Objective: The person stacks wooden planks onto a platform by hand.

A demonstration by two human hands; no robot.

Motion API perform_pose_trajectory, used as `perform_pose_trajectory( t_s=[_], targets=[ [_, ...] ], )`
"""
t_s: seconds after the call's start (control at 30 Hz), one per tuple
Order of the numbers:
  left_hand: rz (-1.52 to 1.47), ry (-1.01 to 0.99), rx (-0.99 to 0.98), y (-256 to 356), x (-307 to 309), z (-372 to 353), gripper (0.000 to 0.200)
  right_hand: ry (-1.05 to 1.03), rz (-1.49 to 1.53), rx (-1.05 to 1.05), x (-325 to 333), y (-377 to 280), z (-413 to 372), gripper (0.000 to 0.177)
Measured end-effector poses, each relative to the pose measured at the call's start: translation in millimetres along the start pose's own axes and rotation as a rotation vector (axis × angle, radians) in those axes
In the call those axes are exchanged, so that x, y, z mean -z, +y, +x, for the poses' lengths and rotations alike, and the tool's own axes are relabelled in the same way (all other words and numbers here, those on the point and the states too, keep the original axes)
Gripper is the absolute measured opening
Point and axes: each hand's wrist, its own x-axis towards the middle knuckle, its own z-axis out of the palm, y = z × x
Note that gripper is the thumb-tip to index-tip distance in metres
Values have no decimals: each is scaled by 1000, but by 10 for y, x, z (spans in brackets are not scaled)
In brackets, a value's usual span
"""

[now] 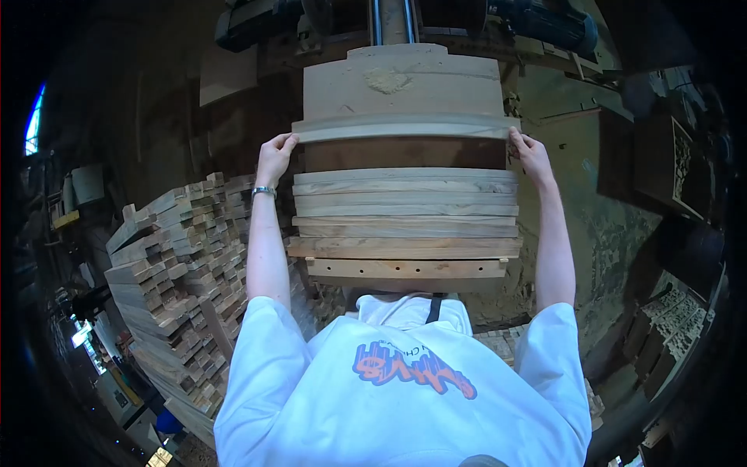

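A long pale wooden slat (405,128) lies crosswise in front of me, gripped at both ends. My left hand (275,159) pinches its left end between thumb and fingers; a metal-banded watch or bracelet is on that wrist. At the opposite end, my right hand (532,158) is closed on the slat's tip. Just beyond the slat is a flat, pale board (334,89) with a small heap of sawdust (387,80) on it. Nearer to my body, several similar slats (405,205) lie side by side, above a wooden bar (406,268) with several dark holes.
Stacked wooden pieces (175,288) rise on my left. Two motor-like machine parts (545,27) flank metal rails (393,22) at the far side. On the right are a wooden box (665,163) and more piled sticks (673,319).
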Motion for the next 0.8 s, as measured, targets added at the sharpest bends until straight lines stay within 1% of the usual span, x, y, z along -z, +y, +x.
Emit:
perform_pose_trajectory(
  t_s=[0.03, 0.07, 0.1, 0.13, 0.17, 0.23, 0.27, 0.3, 0.33, 0.4, 0.53, 0.63, 0.7, 0.73, 0.8],
  targets=[
    [-233, -31, 31, -86, -24, -5, 32, -72, 128, -35, 17, 47, 53, 45],
    [-466, -60, 63, -176, -31, -15, 31, -75, 130, -36, 52, 112, 65, 45],
    [-495, -97, 53, -220, -17, -64, 32, -113, 160, -66, 78, 123, 32, 46],
    [-463, -115, 53, -272, 10, -134, 32, -150, 187, -95, 94, 139, -7, 47],
    [-458, -140, 69, -329, 32, -221, 32, -221, 168, -140, 165, 162, -78, 45],
    [-458, -164, 90, -478, 57, -366, 33, -240, 186, -151, 176, 235, -282, 44],
    [-545, -204, 119, -551, 64, -426, 34, -259, 206, -158, 175, 264, -372, 43],
    [-632, -244, 149, -585, 70, -469, 34, -264, 226, -190, 163, 205, -482, 41],
    [-636, -241, 154, -611, 74, -490, 34, -268, 221, -193, 156, 244, -499, 41],
    [-753, -274, 162, -621, 77, -500, 35, -211, 273, -255, 149, 282, -479, 48],
    [-736, -284, 189, -567, 106, -482, 35, -201, 226, -288, 152, 210, -471, 46],
    [-705, -274, 204, -577, 103, -465, 35, -220, 222, -278, 197, 302, -442, 43],
    [-697, -302, 199, -613, 104, -435, 40, -275, 347, -229, 183, 358, -403, 40],
    [-700, -297, 197, -632, 89, -417, 40, -278, 345, -225, 187, 325, -413, 40],
    [-752, -382, 173, -661, 66, -396, 44, -239, 286, -256, 167, 249, -470, 36]
  ],
)
